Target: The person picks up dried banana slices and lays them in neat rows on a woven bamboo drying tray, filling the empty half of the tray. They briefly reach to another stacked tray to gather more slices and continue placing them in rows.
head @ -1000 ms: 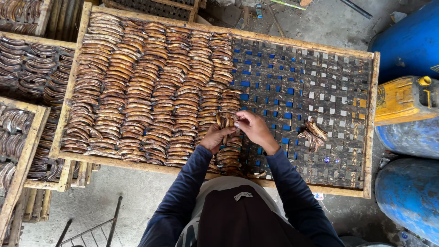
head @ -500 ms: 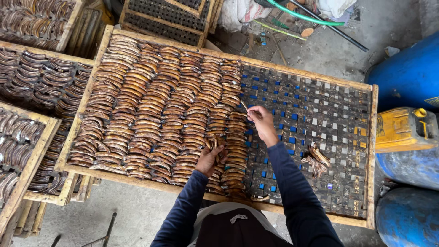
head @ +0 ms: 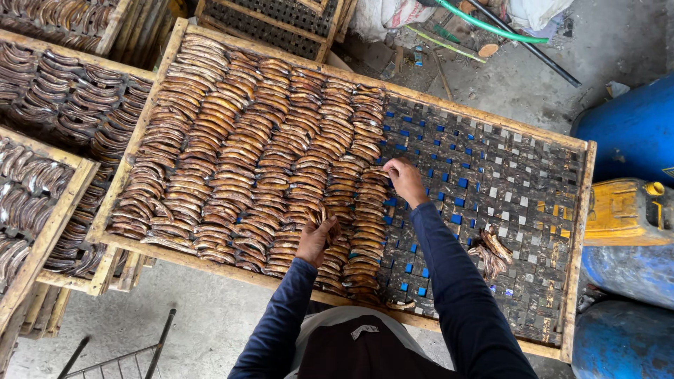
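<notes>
Concrete floor (head: 196, 323), grey, dusty. Wooden drying tray (head: 449, 109) w/ woven strip mesh base, dark w/ blue showing through gaps, propped over the floor. More trays at left: one far left (head: 70, 105), one near left (head: 42, 224), both loaded w/ same brown pieces. Another mesh tray (head: 281, 17) far centre. Blue drums (head: 625, 133) at right, yellow jerrycan (head: 625, 210) between them. Green hose (head: 484, 24) and a dark rod at far side, near a sack. Wire rack (head: 119, 354) on floor, near left.

Dried banana slices (head: 239, 161): brown-orange, curved, glossy, laid overlapping in tight rows. Cover left half or so of the tray; right half bare mesh. Small loose pile of slices (head: 491, 249) on the bare mesh, right side, well apart from the rows.

Left hand (head: 316, 238): near edge of rows, fingers curled round a small bunch of slices, closed on them. Right hand (head: 404, 179): farther out, at the right edge of the rows, fingertips pinched on one slice (head: 375, 174) at the last column, touching it. Dark blue long sleeves on both arms.
</notes>
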The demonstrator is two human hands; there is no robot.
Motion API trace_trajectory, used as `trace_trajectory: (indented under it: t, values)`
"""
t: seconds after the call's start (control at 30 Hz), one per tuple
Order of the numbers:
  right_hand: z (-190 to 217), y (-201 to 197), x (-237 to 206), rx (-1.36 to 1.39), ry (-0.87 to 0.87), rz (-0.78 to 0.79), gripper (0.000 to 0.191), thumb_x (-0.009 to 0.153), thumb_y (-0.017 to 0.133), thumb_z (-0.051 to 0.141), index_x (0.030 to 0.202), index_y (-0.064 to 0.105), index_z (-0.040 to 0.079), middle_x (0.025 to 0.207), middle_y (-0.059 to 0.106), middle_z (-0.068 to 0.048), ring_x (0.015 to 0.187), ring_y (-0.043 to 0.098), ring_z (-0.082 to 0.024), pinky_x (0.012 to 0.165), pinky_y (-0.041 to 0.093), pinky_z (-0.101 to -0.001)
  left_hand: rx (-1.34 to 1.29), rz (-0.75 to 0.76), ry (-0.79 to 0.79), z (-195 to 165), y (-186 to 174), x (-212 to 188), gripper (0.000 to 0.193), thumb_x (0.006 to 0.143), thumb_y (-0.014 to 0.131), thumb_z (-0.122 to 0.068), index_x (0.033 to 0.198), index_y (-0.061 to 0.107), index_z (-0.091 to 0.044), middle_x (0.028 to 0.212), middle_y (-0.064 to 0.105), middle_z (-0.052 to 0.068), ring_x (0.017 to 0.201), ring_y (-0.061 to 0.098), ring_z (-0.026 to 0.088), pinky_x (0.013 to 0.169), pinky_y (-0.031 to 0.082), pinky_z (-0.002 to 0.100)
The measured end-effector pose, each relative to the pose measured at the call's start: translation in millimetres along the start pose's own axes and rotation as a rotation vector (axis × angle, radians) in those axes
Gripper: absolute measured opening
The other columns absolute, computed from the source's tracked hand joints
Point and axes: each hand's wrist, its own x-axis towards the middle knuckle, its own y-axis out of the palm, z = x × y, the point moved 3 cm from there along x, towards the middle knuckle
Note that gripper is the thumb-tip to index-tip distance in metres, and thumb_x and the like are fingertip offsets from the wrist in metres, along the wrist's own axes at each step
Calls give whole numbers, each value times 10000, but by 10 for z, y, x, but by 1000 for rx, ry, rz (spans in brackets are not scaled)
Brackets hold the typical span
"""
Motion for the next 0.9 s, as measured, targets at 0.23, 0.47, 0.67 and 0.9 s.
trace_trajectory:
  t: [0.23, 0.47, 0.67, 0.9]
  values:
    - [-70, 62, -93, 35, -6, -121, 96, 999, 622, 54, 1053, 690, 96, 1138, 760, -101, 901, 730, -309, 780, 573, -427, 16, 29, -88, -117, 242, -124, 298, 931, 763, -123, 1116, 558, -8, 1074, 714, 185, 969, 698, 280, 811, 634, 423]
    - [254, 39, -347, 364, 99, 80, 178, 945, 748, 116, 1093, 656, 84, 1081, 705, -78, 953, 697, -210, 801, 608, -360, -131, 271, -140, -362, 586, -352, 351, 959, 607, -163, 1289, 626, -44, 1153, 748, 145, 1069, 712, 240, 922, 599, 411]
    - [858, 161, -885, 407, -168, 331, 317, 855, 831, 134, 1082, 622, 59, 965, 659, -44, 874, 666, -165, 782, 602, -343, -248, 321, -74, -292, 599, -257, 180, 1035, 687, -127, 1127, 706, 26, 1119, 733, 122, 1041, 692, 235, 922, 607, 396]
    - [605, 339, -916, 535, -4, 287, 245, 961, 681, 60, 1185, 581, 45, 1110, 654, -64, 1027, 682, -176, 932, 620, -366, 110, 192, 40, -165, 552, -159, 128, 940, 749, -114, 1012, 748, -7, 918, 753, 81, 731, 692, 161, 630, 561, 313]
